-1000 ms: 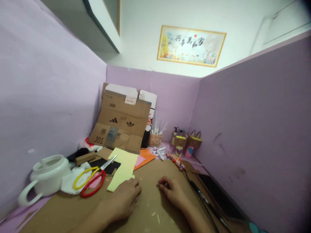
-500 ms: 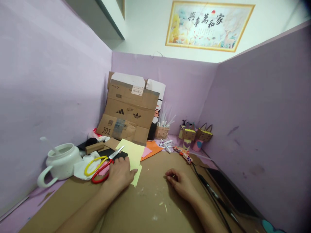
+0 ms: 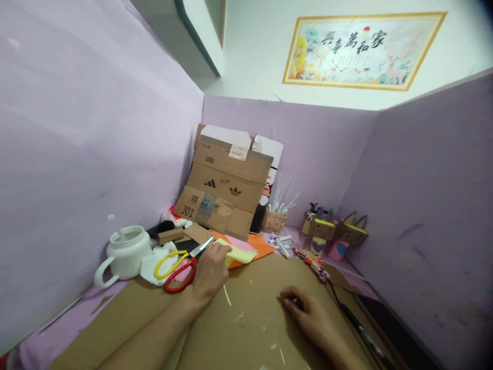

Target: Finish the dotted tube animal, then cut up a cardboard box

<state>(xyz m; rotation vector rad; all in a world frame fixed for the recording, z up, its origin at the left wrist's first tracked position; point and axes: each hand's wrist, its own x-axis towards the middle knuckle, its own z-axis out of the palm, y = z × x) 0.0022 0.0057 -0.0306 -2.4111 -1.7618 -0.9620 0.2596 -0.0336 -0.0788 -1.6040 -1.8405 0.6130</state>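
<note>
My left hand (image 3: 213,267) is closed on the edge of a pale yellow sheet of paper (image 3: 243,254), which is partly lifted and curled. Right beside this hand lie scissors (image 3: 183,270) with one yellow and one red handle, their blades pointing away past my knuckles. Under and behind the yellow sheet show pink paper (image 3: 241,242) and orange paper (image 3: 264,246). My right hand (image 3: 308,313) rests on the cardboard mat (image 3: 246,334), fingers curled in toward the thumb, with nothing visible in them.
At left stands a white teapot-like jug (image 3: 129,254) beside crumpled white tissue (image 3: 157,262). A flattened box (image 3: 227,180) leans at the back, near a marker basket (image 3: 274,221). Cardboard animal figures (image 3: 322,231) and a patterned glue gun (image 3: 311,262) are at right.
My left hand has gripped the yellow sheet and shifted it away and right, over the coloured papers. A thin yellow strip now shows on the mat. The camera view has turned somewhat left.
</note>
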